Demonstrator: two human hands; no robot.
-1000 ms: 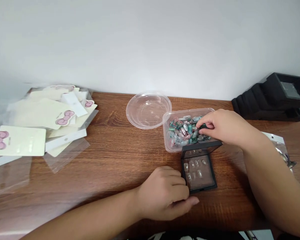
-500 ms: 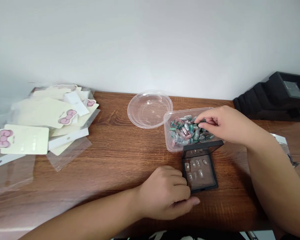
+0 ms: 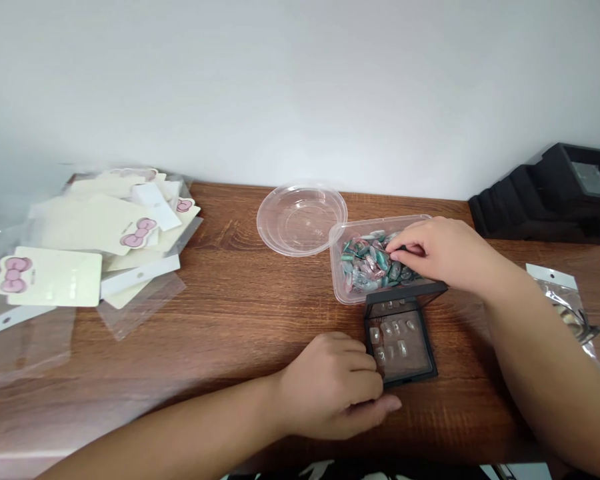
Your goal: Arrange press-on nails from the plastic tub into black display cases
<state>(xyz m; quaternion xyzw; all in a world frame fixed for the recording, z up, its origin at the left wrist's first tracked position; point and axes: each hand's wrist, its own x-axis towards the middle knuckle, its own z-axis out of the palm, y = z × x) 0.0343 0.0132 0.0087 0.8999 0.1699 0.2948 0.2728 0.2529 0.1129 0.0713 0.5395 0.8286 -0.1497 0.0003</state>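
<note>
A small black display case (image 3: 407, 378) lies with its lid raised on the table, several clear press-on nails (image 3: 397, 327) in rows inside it. Curled at the case's left edge, my left hand (image 3: 333, 387) steadies it, fingers closed and thumb stretched along the front. My right hand (image 3: 443, 253) reaches over the lid into a clear plastic tub (image 3: 339, 283) full of green, pink and silvery press-on nails (image 3: 367, 259). Its thumb and forefinger are pinched on what looks like a dark nail, partly hidden by the fingers.
Behind the tub is a round clear plastic lid (image 3: 303, 223). Cream cards (image 3: 75, 280) with pink bows and clear bags pile up at left. Black cases (image 3: 540, 193) are stacked at back right. A clear packet (image 3: 555, 277) lies beside my right forearm.
My right hand has shifted slightly left and down among the nails, its fingertips pinching closer together. The packet at right shows more now. My left hand and the case stay put.
</note>
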